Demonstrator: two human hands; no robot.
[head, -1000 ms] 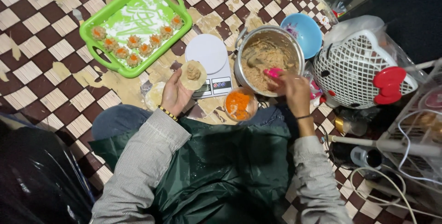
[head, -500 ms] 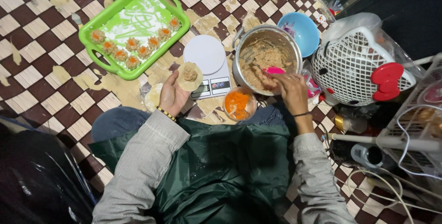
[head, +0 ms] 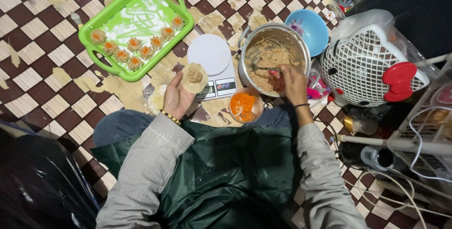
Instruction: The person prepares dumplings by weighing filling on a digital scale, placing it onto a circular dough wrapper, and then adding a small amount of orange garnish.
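Note:
My left hand holds a round dumpling wrapper with a lump of filling on it, just in front of a white kitchen scale. My right hand grips a pink-handled utensil whose tip is in the minced filling inside a metal pot. A small cup of orange grated topping stands between my hands. A green tray at the upper left carries several finished dumplings with orange tops.
A blue bowl sits behind the pot. A white fan with a red bow stands at the right, with wire racks and cables beyond. A stack of wrappers lies by my left hand. Checkered floor has flour smears.
My right hand has moved left into the pot with the utensil. My left hand has kept the filled wrapper near the scale, shifting only slightly.

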